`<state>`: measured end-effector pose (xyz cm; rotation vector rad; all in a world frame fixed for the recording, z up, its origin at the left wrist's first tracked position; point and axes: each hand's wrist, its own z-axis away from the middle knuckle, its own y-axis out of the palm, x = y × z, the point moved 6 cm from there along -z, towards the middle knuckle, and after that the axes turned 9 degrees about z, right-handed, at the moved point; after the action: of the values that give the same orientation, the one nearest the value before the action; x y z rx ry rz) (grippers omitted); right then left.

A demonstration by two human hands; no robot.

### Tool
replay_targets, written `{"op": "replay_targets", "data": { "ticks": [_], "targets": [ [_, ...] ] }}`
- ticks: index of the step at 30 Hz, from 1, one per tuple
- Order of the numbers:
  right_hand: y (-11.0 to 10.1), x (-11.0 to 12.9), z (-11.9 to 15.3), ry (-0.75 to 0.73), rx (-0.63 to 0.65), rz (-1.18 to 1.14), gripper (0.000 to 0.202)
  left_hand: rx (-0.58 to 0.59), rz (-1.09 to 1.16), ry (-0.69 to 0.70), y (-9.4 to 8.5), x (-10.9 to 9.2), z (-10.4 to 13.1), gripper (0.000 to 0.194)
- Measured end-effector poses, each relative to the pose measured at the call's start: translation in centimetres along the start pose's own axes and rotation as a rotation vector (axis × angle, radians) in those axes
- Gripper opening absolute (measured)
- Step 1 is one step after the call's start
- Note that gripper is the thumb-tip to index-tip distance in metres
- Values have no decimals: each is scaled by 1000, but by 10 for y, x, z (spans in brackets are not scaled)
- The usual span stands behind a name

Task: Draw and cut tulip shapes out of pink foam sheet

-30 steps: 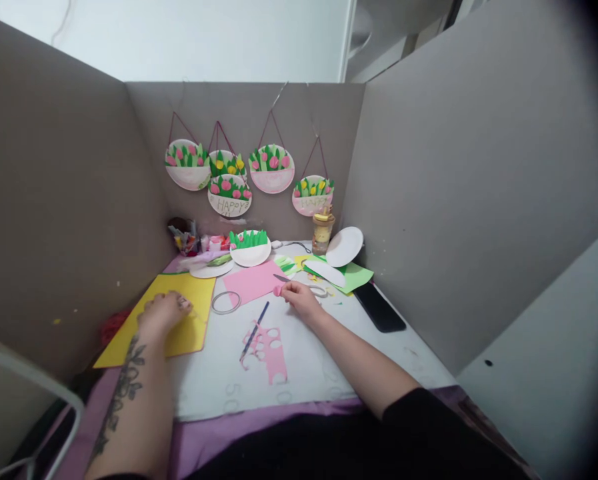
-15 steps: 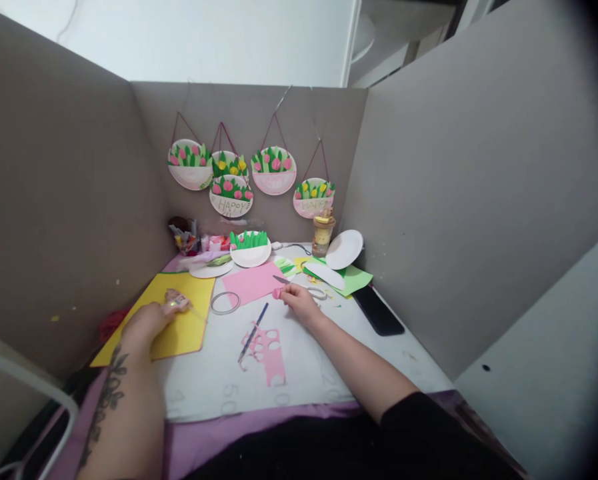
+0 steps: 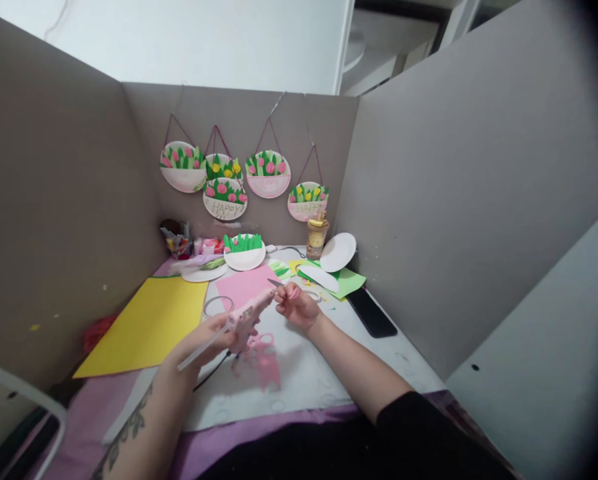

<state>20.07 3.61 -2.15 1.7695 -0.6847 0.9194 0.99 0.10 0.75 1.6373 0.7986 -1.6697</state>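
Note:
My left hand [image 3: 216, 335] is wrapped round a pink hot glue gun [image 3: 246, 320], with a clear glue stick [image 3: 203, 347] jutting from its back. The gun's nozzle points at my right hand [image 3: 300, 309], close to its fingertips. Between my right fingers I pinch a small pink paper piece [image 3: 293, 291]. Behind that hand lie scissors [image 3: 275, 283], partly hidden. Below both hands rests a pink paper offcut [image 3: 267, 363] with cut-out holes. A sheet of pink paper [image 3: 241, 283] lies beyond the gun, beside a ring-shaped roll of tape [image 3: 211, 305].
Yellow paper [image 3: 153, 320] covers the table's left. A white plate with green paper leaves [image 3: 245, 259] leans at the back. A black phone [image 3: 372, 313] and green paper [image 3: 351, 281] lie right, near a drink cup [image 3: 317, 239]. Grey panels enclose the table; decorated plates [image 3: 267, 187] hang behind.
My left hand has lifted the glue gun off the yellow paper and carried it right, up to my right hand. My right hand has turned, palm more upward, still pinching the pink piece.

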Motion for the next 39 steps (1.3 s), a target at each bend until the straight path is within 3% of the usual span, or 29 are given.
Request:
{"op": "replay_targets", "data": {
  "ticks": [3, 7, 15, 28, 39],
  "targets": [
    [6, 1, 2, 19, 69, -18, 44, 221, 180, -57, 17, 12, 1, 64],
    [19, 1, 6, 46, 183, 47, 49, 315, 172, -50, 24, 18, 2, 68],
    [39, 5, 13, 14, 388, -13, 50, 363, 146, -31, 36, 9, 5, 59],
    [34, -3, 12, 28, 426, -17, 48, 364, 196, -65, 39, 10, 4, 48],
    [33, -4, 11, 22, 451, -8, 46, 365, 210, -91, 41, 9, 5, 51]
  ]
}}
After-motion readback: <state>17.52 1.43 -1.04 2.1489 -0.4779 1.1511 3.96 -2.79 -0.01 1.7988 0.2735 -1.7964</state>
